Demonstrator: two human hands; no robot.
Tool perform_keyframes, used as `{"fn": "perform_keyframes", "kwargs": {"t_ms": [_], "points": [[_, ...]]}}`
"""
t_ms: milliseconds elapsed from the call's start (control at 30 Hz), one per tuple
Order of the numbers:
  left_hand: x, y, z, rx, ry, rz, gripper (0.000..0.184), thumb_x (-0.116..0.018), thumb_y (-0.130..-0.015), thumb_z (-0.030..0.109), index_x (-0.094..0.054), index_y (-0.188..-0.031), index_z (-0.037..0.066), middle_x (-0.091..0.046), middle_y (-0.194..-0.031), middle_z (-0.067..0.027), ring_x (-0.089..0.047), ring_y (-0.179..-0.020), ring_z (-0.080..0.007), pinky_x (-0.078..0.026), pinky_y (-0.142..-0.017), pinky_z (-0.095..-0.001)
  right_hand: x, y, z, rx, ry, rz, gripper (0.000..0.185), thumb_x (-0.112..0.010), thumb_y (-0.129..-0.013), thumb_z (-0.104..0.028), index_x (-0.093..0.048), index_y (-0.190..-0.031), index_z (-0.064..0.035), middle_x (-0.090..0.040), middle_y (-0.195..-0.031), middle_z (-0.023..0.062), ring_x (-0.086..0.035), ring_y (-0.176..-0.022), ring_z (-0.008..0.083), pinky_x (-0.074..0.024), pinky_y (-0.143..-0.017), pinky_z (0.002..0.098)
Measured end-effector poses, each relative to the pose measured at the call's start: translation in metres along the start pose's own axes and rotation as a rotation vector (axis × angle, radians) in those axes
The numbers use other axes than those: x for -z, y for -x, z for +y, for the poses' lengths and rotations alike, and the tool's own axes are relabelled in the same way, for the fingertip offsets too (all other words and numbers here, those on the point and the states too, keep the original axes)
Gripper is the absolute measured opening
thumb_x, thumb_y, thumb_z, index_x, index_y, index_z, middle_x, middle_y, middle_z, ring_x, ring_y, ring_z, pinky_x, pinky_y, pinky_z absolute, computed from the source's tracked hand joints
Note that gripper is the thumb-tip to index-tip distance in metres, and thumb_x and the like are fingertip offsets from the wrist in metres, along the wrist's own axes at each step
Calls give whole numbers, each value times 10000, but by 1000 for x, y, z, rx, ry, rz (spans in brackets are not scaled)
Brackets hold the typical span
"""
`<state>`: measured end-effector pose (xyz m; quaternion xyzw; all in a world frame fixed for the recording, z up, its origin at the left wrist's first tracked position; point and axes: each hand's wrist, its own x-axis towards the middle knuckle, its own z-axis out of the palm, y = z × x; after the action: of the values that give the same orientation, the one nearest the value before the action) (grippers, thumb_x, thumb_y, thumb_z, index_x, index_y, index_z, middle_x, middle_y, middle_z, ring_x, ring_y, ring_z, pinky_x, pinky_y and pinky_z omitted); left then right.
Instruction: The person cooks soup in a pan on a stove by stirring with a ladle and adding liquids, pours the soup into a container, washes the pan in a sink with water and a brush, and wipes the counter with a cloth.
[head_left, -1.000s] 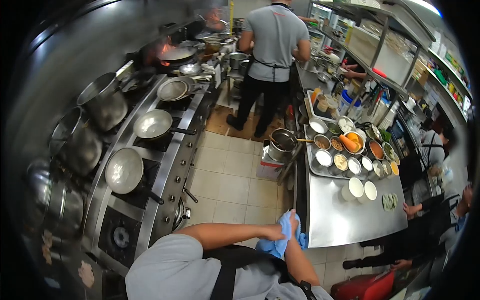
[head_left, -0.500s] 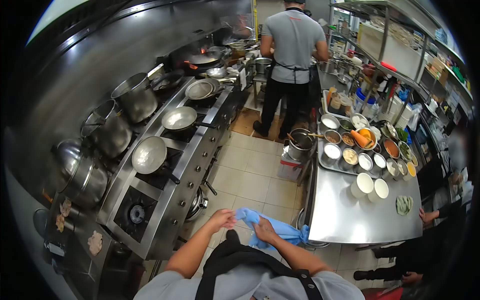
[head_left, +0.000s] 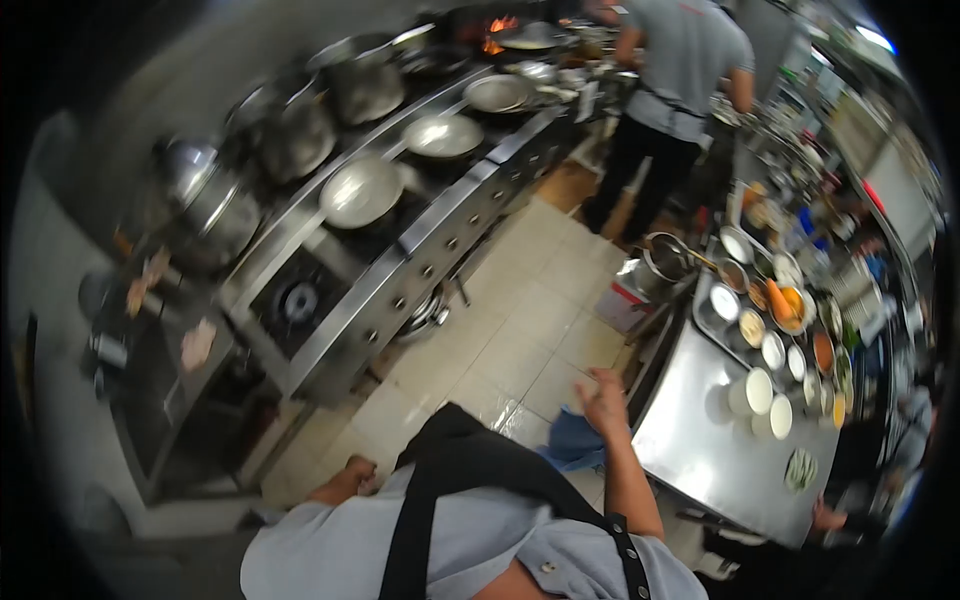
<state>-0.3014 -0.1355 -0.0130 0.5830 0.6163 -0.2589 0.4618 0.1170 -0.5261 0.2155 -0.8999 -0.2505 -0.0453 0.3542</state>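
Observation:
My left hand (head_left: 358,474) is low beside the black apron (head_left: 470,475). Its fingers look curled but are smeared, and I see nothing clearly in them. My right hand (head_left: 603,402) is raised near the steel table (head_left: 690,430), open, with the fingers apart. Just below and left of it hangs a blue cloth (head_left: 574,441), bunched beside the apron. The right hand does not appear to grip it, and what holds the cloth up cannot be seen.
To the left runs a stove (head_left: 400,300) with pans and large pots (head_left: 300,135). A co-worker (head_left: 680,70) stands ahead near a flame. On the right table are paper cups (head_left: 750,392), ingredient bowls (head_left: 752,328) and a green-white cloth (head_left: 800,470). A bucket (head_left: 665,258) stands beside it.
My hands have moved apart: the left went down and left, the right came off the blue cloth and rose to the right. The cloth now hangs bunched. The view has tilted and turned left.

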Motion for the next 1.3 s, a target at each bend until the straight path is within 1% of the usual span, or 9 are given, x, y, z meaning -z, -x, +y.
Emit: {"fn": "perform_keyframes", "kwargs": {"t_ms": [233,500,800,1067,1133,1200,1233,1267,1300], "points": [[-6,-7,81,-178,-72,-91,275,-581,-865,264,-650,-766,17,-654,-698,-104,-628,-548,-226,-485,-441,-381,42,0,44,-44,286,312,285,-685,-751,-83,-567,-993,8,-564,-969,193,-523,-954,373,-406,-870,429],[38,-19,209,-262,420,-157,285,-544,-876,259,-546,-1095,77,-656,-862,-69,-622,-616,-171,-492,-506,-339,25,32,80,-174,583,273,280,-658,-744,-83,-567,-993,7,-542,-1056,208,-508,-999,389,-405,-871,452],[82,-20,328,-436,420,-237,193,-527,-887,186,-571,-1046,86,-654,-859,-59,-610,-624,-159,-489,-514,-311,17,20,75,-219,599,274,181,-495,-791,-67,-574,-930,18,-556,-1010,215,-521,-935,393,-416,-813,478],[91,-57,301,-470,287,-218,167,-531,-859,108,-595,-1013,90,-640,-777,-33,-606,-596,-143,-462,-468,-289,19,12,48,-367,617,258,228,-606,-814,-110,-558,-999,15,-495,-1103,179,-470,-1037,354,-372,-904,436],[89,-87,269,-498,59,-172,187,-494,-866,192,-652,-817,106,-611,-645,-44,-594,-551,-134,-466,-466,-309,19,14,54,-347,633,266,255,-620,-809,-112,-555,-1017,20,-488,-1113,178,-462,-1050,350,-364,-917,434],[93,-142,220,-634,-584,-181,284,-485,-845,312,-662,-766,105,-643,-683,-88,-594,-506,-199,-495,-505,-367,19,17,65,-352,628,268,260,-618,-803,-100,-554,-1022,26,-483,-1118,181,-457,-1055,352,-359,-921,437],[94,-143,201,-381,-483,-165,225,-534,-816,275,-674,-811,99,-649,-698,-92,-606,-514,-214,-517,-541,-384,20,17,66,-361,607,272,260,-616,-801,-96,-553,-1022,27,-483,-1117,181,-455,-1056,353,-358,-921,437],[101,-151,175,-380,-554,-200,209,-566,-800,247,-675,-851,77,-651,-710,-90,-626,-564,-215,-533,-577,-395,20,17,65,-372,582,279,261,-615,-800,-92,-552,-1022,29,-482,-1116,181,-454,-1057,354,-357,-922,437],[107,-172,153,-219,-519,-142,187,-613,-803,260,-692,-840,95,-671,-724,-103,-628,-571,-192,-506,-497,-363,21,16,63,-376,567,286,241,-612,-789,-76,-558,-1001,27,-484,-1101,186,-451,-1056,357,-356,-919,440]]}}
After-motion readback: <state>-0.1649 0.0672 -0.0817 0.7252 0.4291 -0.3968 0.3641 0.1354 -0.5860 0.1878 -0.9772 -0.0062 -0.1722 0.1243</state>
